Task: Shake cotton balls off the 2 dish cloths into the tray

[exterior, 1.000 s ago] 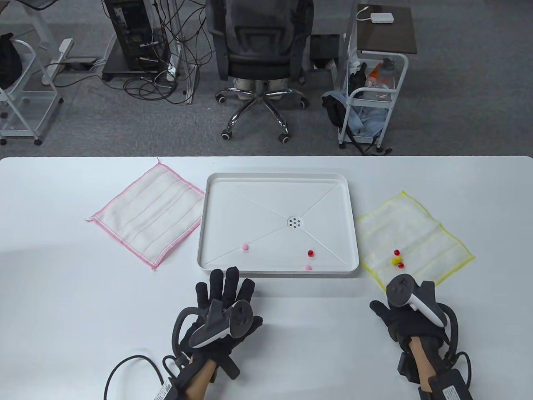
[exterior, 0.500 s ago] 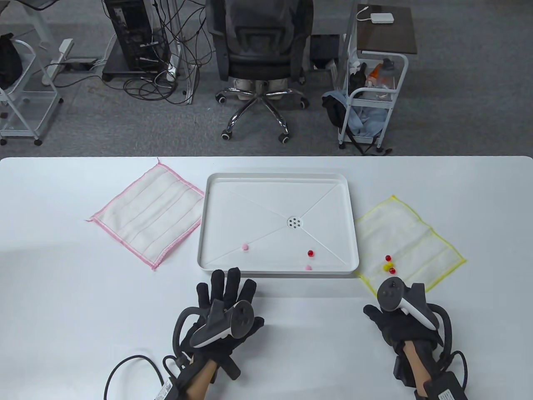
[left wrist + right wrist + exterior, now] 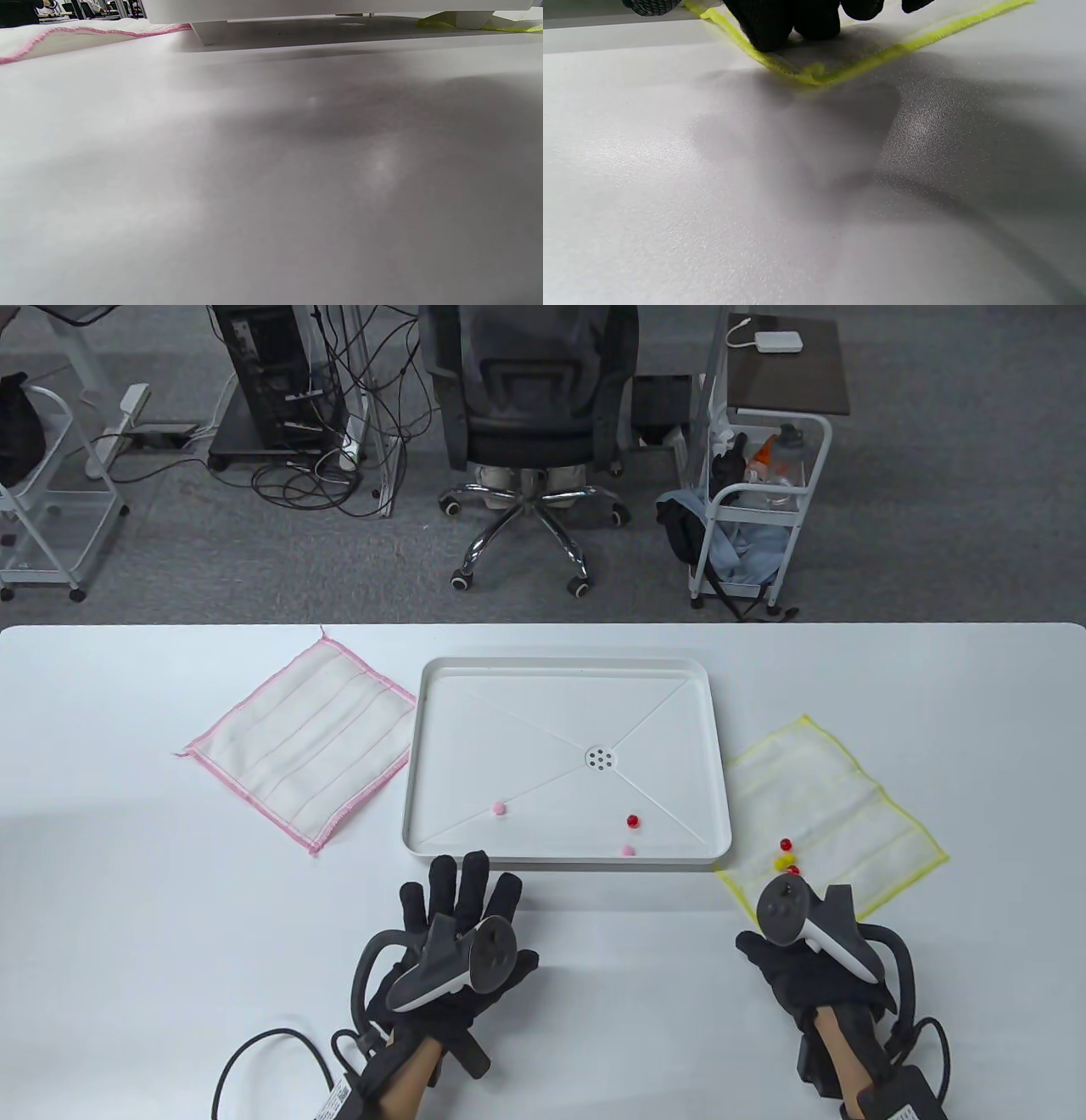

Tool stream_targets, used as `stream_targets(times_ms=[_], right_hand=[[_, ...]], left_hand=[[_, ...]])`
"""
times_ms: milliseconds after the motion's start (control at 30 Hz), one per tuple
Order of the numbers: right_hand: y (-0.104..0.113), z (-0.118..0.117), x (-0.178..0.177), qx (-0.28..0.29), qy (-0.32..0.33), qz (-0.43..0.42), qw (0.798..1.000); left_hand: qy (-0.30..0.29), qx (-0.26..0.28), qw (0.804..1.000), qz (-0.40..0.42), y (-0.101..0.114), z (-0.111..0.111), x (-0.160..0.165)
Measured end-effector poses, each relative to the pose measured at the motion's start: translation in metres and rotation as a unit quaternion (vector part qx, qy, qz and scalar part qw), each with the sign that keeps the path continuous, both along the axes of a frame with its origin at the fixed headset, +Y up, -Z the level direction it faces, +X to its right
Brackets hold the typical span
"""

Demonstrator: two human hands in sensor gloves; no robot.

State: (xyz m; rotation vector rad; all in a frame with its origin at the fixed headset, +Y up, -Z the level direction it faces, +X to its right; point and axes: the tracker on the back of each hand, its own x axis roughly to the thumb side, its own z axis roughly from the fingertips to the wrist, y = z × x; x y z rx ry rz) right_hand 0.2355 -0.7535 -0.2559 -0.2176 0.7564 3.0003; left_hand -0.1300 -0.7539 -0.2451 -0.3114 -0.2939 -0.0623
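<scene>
The white tray (image 3: 560,861) sits mid-table and holds two pink cotton balls (image 3: 501,808) and a red one (image 3: 631,820). The pink-edged cloth (image 3: 305,738) lies flat and bare to its left. On the right, the yellow-edged cloth (image 3: 831,806) carries two red balls (image 3: 786,843) and a yellow ball (image 3: 782,863) near its front corner. My right hand (image 3: 806,950) is at that corner. In the right wrist view its fingertips (image 3: 780,21) press down on the yellow-edged cloth (image 3: 865,46), which lies flat, thumb off to the left. My left hand (image 3: 462,899) lies flat on the table before the tray, holding nothing.
Beyond the table's far edge stand an office chair (image 3: 530,432) and a white cart (image 3: 759,509). The left wrist view shows bare table, the pink-edged cloth's hem (image 3: 63,36) and the tray's underside (image 3: 339,8).
My right hand has slid left and toward me, dragging the yellow-edged cloth and its balls along the table. The left hand has stayed put.
</scene>
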Motion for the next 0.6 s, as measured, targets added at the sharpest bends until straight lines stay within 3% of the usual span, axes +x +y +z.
stream_targets(times_ms=[600], right_hand=[[0.007,0.007,-0.017,0.006,0.041,0.002,0.999]], left_hand=[[-0.001,-0.003,1.0,-0.002,0.0,-0.001,0.0]])
